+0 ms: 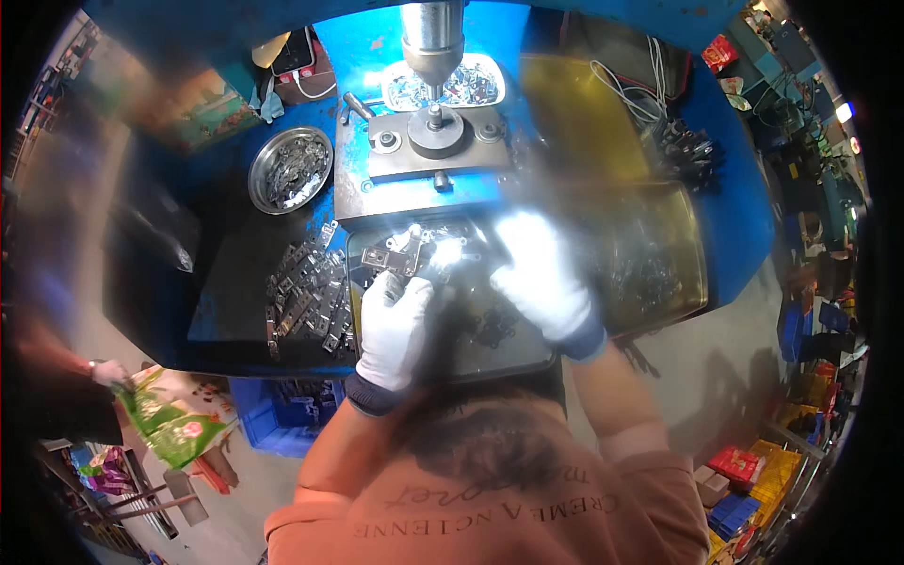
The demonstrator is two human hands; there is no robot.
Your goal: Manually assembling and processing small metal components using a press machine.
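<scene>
My left hand (394,325), in a white glove with a dark cuff, is closed on a flat metal bracket with holes (395,258) over the front tray (452,365). Other small metal pieces show just behind the bracket. To its right is my right hand (546,282), also gloved, above the tray's right side. Strong glare washes out its fingers; the thumb stands apart from them and nothing shows in its grip. Beyond both hands, a round die (436,135) is bolted on the press's steel base (377,196), below the press ram (433,42).
A pile of metal brackets (311,297) lies left of the tray. Behind are a steel bowl (259,188) and a white tub (388,89) of small parts. Yellow trays (692,235) stand right; a blue crate (259,414) sits below. Another person's hand (108,372) is far left, by a green package (169,424).
</scene>
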